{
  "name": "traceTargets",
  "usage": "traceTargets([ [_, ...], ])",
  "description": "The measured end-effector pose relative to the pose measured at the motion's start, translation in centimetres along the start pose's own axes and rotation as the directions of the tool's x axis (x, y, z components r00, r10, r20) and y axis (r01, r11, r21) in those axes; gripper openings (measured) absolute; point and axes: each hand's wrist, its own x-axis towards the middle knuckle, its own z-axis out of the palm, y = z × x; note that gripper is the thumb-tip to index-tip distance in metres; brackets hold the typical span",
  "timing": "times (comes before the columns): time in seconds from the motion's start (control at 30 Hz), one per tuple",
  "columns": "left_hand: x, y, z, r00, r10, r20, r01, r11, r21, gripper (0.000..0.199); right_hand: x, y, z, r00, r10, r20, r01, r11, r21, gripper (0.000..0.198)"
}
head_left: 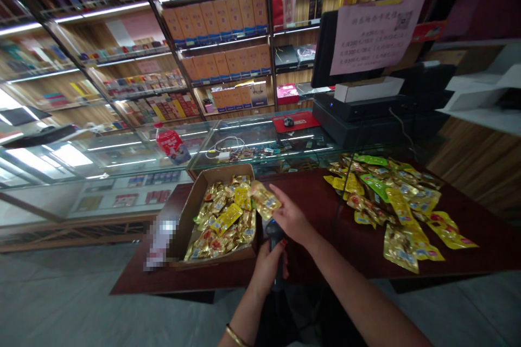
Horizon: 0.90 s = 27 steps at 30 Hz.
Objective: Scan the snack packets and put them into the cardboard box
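My right hand [292, 214] is closed on a gold snack packet [264, 201], held up over the right rim of a cardboard box. My left hand [269, 265] grips a dark handheld barcode scanner [275, 234], whose head is just below the packet. The open cardboard box [188, 222] stands left of both hands and is filled with gold and yellow packets [222, 225]. On the right of the dark red table [305, 190] lies a loose pile of similar packets [374, 187], a few of them green.
Behind the table runs a glass counter [244, 124] with a white cable [223, 155], a red-labelled bottle [171, 143] and a mouse [288, 121] on a red mat. A monitor [325, 49] with a paper sign stands back right. A blurred item [160, 241] lies left of the box.
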Motion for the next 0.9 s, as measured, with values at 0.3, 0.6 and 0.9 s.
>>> traceTargets([
  [0.3, -0.5, 0.3, -0.2, 1.000, 0.027, 0.002, -0.027, 0.999, -0.022, 0.057, -0.3, -1.1, -12.0, 0.856, -0.419, -0.303, -0.058, 0.505, -0.861, 0.042],
  [0.6, 0.1, 0.1, -0.2, 1.000, 0.020, 0.019, -0.020, 1.000, -0.015, 0.058, -9.7, -0.9, -26.5, 0.535, -0.362, -0.763, -0.760, 0.189, -0.622, 0.061],
  [0.9, 0.6, -0.7, -0.3, 0.999, 0.020, -0.026, -0.021, 1.000, -0.008, 0.066, -10.2, 0.7, -27.2, 0.488, -0.388, -0.782, -0.678, 0.396, -0.619, 0.056],
])
